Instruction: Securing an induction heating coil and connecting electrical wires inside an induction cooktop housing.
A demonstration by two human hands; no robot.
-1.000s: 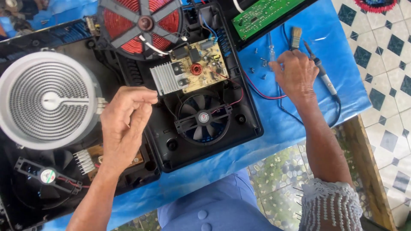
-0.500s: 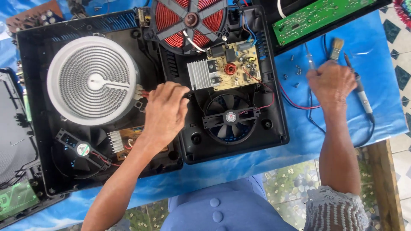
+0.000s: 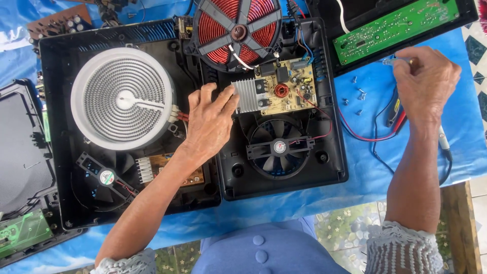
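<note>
Blue cloth under black cooker shells, red copper coil with black spokes, white-grey ribbed spiral heater, yellow board beside silver finned heatsink, green boards, black fan, red and black wires.
</note>
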